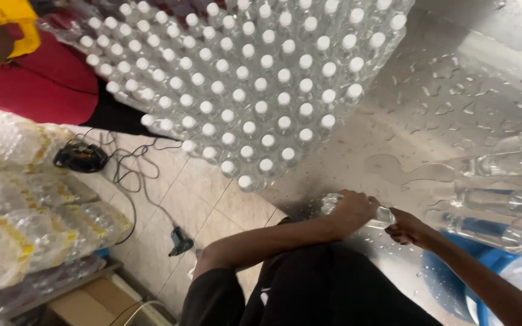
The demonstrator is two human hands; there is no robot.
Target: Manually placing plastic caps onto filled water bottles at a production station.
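Note:
My left hand point(351, 208) grips a clear plastic water bottle point(384, 216) lying on its side at the near edge of a wet steel table point(430, 115). My right hand point(407, 230) touches the same bottle at its cap end, fingers curled around it. Beyond them stands a dense block of upright capped bottles point(243, 78) with white caps.
Several clear bottles point(502, 202) lie on their sides at the right. A blue tub point(502, 271) sits below them. Shrink-wrapped bottle packs point(19, 205) stack at the left. Black cables point(128, 175) trail over the tiled floor. A person in red point(37, 78) stands at top left.

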